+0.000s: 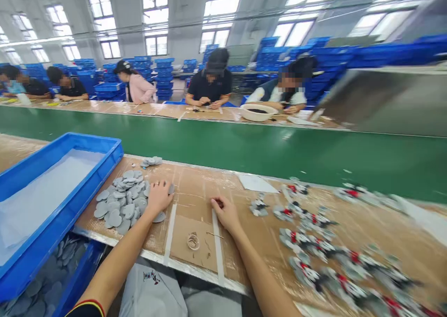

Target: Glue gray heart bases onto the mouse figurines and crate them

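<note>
Because the grey discs (pixel 120 205) lie within easy reach at ten o'clock, the left hand (pixel 159 198) rests open against them; the right hand (pixel 225 213) curls closed at twelve, holding what, I cannot tell.

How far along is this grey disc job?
Looks done: grey pieces with red and black parts at right. In hand: left hand at the grey disc pile, right hand on the bench. Remaining: that pile, plus discs in the lower blue crate.
</note>
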A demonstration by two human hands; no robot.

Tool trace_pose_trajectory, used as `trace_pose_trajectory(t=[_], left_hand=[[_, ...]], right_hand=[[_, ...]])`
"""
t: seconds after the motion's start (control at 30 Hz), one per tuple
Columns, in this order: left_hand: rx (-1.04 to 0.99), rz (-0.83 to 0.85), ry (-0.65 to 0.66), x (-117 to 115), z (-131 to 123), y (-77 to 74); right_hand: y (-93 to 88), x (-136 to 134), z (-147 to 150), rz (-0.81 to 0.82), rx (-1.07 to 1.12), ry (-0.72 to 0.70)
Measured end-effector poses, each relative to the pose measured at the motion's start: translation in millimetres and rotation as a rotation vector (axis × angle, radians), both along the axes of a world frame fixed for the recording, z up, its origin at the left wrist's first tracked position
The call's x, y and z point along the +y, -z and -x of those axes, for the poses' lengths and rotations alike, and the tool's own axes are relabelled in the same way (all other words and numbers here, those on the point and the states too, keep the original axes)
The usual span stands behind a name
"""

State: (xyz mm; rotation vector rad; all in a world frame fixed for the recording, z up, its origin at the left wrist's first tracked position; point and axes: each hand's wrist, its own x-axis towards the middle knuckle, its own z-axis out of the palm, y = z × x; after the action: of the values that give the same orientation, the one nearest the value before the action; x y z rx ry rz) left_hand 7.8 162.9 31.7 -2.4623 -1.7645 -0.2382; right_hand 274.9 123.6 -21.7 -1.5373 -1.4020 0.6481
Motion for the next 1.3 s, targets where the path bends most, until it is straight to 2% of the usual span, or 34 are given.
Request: trace_pose_trajectory(t=[0.13, 0.23, 0.3, 0.4, 0.57, 0.67, 0.77, 0.93, 1.2, 1.3], left_hand=[[-0.01, -0.03, 0.029, 3.7, 1.4, -3.5], [-0.003, -0.056, 0.063, 7.2, 2.4, -5.0], [0.009, -0.068, 0.097, 9.2, 3.3, -5.3], [0.035, -0.113, 0.116, 14.4, 4.4, -2.9], [0.041, -0.227, 0.131, 29.1, 2.8, 6.6], [0.034, -0.263, 0.152, 35.2, 1.0, 9.9], [0.039, -0.269, 0.148, 38.2, -0.9, 10.2], [0.015, -0.291, 0.162, 41.6, -2.7, 9.2], [0.015, -0.284, 0.157, 39.6, -3.8, 4.5], [-0.029, -0.17, 0.143, 36.3, -5.5, -1.2]], right_hand=[[-12.2, -15.0, 0.1, 0.006, 0.058, 0.04], [-20.7, -63.4, -3.6, 0.008, 0.109, 0.106], [-20.7, -116.0, -8.5, 0.017, 0.14, 0.207], [-7.8, -213.0, -20.0, 0.068, 0.162, 0.471], [36.7, -376.1, -23.4, 0.257, 0.054, 1.175], [64.9, -436.4, -4.8, 0.404, -0.044, 1.445], [87.7, -453.7, 10.6, 0.48, -0.147, 1.537], [112.0, -436.9, 9.2, 0.501, -0.287, 1.567], [122.6, -425.0, 10.5, 0.451, -0.359, 1.594], [123.4, -423.3, 14.0, 0.451, -0.35, 1.594]])
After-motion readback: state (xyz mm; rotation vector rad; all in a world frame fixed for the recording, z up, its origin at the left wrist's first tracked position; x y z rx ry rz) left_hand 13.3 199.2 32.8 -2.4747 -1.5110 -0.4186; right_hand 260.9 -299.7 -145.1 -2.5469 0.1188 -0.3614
